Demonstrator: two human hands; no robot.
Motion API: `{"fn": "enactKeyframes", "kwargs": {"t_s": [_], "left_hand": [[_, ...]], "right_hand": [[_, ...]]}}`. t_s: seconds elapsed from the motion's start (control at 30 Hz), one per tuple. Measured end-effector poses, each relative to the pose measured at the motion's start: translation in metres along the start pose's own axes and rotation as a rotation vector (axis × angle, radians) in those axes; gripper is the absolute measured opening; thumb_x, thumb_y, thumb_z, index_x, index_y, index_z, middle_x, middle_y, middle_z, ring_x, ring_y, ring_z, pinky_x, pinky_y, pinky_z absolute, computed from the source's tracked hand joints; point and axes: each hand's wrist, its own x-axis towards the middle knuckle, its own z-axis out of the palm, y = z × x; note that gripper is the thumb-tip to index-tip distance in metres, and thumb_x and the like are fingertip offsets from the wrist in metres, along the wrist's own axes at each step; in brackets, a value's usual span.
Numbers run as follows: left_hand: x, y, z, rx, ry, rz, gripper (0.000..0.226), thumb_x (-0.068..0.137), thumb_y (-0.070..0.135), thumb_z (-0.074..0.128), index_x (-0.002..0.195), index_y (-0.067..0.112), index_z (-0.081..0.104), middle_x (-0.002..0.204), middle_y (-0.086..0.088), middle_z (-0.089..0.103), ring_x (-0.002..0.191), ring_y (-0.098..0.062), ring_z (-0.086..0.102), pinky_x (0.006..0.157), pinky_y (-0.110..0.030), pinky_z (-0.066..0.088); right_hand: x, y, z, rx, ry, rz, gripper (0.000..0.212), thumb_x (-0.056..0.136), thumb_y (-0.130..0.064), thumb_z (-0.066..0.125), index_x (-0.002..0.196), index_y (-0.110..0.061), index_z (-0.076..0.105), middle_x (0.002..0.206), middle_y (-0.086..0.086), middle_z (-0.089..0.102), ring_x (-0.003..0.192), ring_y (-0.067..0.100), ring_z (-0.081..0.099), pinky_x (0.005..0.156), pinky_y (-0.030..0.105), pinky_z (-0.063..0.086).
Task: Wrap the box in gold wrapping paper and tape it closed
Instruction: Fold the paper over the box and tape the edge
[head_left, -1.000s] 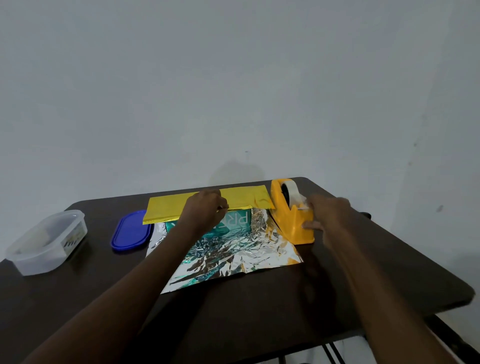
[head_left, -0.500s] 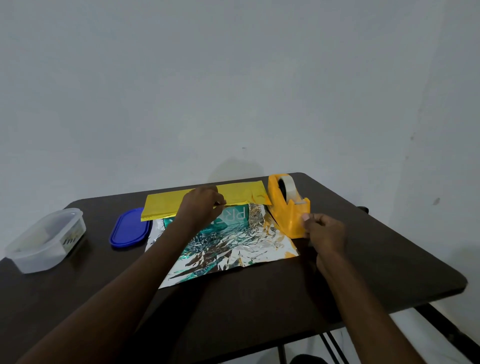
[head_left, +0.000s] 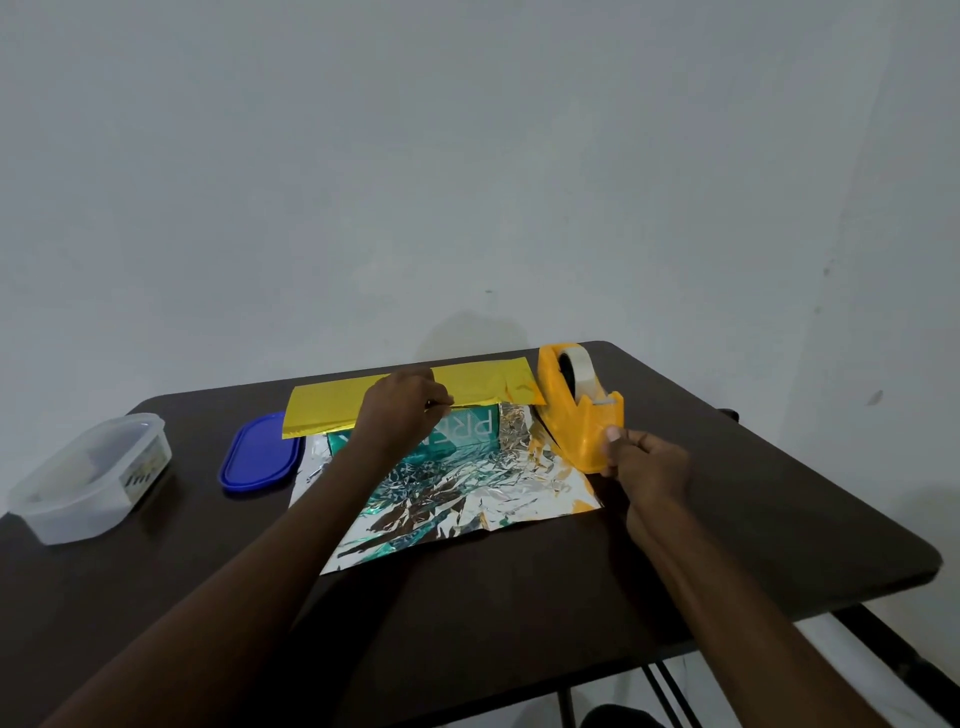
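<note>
1. Dark table (head_left: 727, 519); teal box (head_left: 467, 434) lies at the far middle on a sheet of gold wrapping paper (head_left: 467, 493), silver side up.
2. Far flap of the paper folded over the box top, gold side showing.
3. Left hand (head_left: 402, 410) presses on that flap, fingers curled together.
4. Right hand (head_left: 647, 467) is at the near end of the orange tape dispenser (head_left: 576, 415), right of the box; thumb and forefinger pinched. Tape strip too thin to confirm.
5. Far left: blue lid (head_left: 260, 452), clear plastic tub (head_left: 88, 475).
</note>
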Motion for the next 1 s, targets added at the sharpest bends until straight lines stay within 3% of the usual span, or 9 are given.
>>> {"fn": "enactKeyframes", "kwargs": {"t_s": [0.2,0.33,0.5,0.67,0.73,0.87,1.0], "left_hand": [[-0.002,-0.001,0.003,0.004,0.008,-0.014,0.011,0.088,0.026,0.069,0.094,0.027,0.079,0.081,0.01,0.062,0.073,-0.014,0.06,0.058,-0.025,0.036],[-0.002,0.0,0.0,0.008,0.002,-0.012,0.012,0.086,0.025,0.069,0.094,0.027,0.079,0.081,0.008,0.064,0.074,-0.014,0.06,0.057,-0.025,0.038],[-0.001,0.001,0.0,0.019,0.003,-0.026,0.013,0.087,0.025,0.069,0.095,0.026,0.079,0.083,0.008,0.065,0.076,-0.016,0.061,0.059,-0.025,0.037],[-0.002,0.001,0.001,0.012,0.023,-0.019,0.012,0.088,0.025,0.069,0.095,0.026,0.079,0.082,0.007,0.065,0.075,-0.016,0.06,0.058,-0.025,0.036],[-0.001,0.001,0.002,0.009,0.025,-0.021,0.012,0.088,0.026,0.069,0.095,0.026,0.079,0.081,0.007,0.064,0.076,-0.016,0.06,0.059,-0.025,0.034],[-0.001,0.002,0.001,-0.042,0.007,-0.052,0.013,0.086,0.028,0.07,0.096,0.026,0.079,0.082,0.007,0.065,0.077,-0.015,0.06,0.06,-0.025,0.033],[0.0,0.003,0.001,-0.121,-0.007,-0.103,0.014,0.083,0.029,0.073,0.096,0.027,0.079,0.083,0.005,0.066,0.08,-0.015,0.06,0.063,-0.026,0.039]], "right_hand": [[-0.001,0.003,0.002,0.007,0.038,0.001,0.021,0.09,-0.023,0.07,0.103,-0.007,0.07,0.103,0.013,0.07,0.078,0.019,0.062,0.059,0.027,0.046],[-0.001,0.002,0.005,0.021,0.053,0.023,0.021,0.09,-0.023,0.069,0.103,-0.007,0.07,0.105,0.013,0.07,0.092,0.027,0.065,0.069,0.033,0.049],[-0.002,0.006,0.005,-0.037,0.037,-0.035,0.014,0.09,-0.019,0.07,0.096,-0.007,0.07,0.091,0.011,0.07,0.064,0.015,0.058,0.055,0.026,0.044],[-0.008,0.01,-0.002,-0.043,-0.003,-0.087,0.014,0.091,-0.021,0.069,0.093,-0.007,0.071,0.082,0.007,0.069,0.065,0.018,0.059,0.06,0.033,0.052],[-0.013,0.006,-0.003,-0.058,-0.052,-0.184,0.011,0.091,-0.018,0.069,0.082,-0.013,0.07,0.077,0.004,0.068,0.068,0.017,0.061,0.066,0.041,0.056],[-0.022,-0.022,0.009,-0.173,-0.267,-0.523,0.014,0.088,-0.008,0.07,0.075,-0.007,0.066,0.062,-0.001,0.064,0.051,-0.001,0.054,0.054,0.017,0.043],[-0.007,-0.058,0.044,-0.482,-0.526,-0.784,0.017,0.081,-0.016,0.077,0.068,-0.019,0.066,0.061,0.002,0.066,0.058,0.022,0.061,0.056,0.032,0.047]]}}
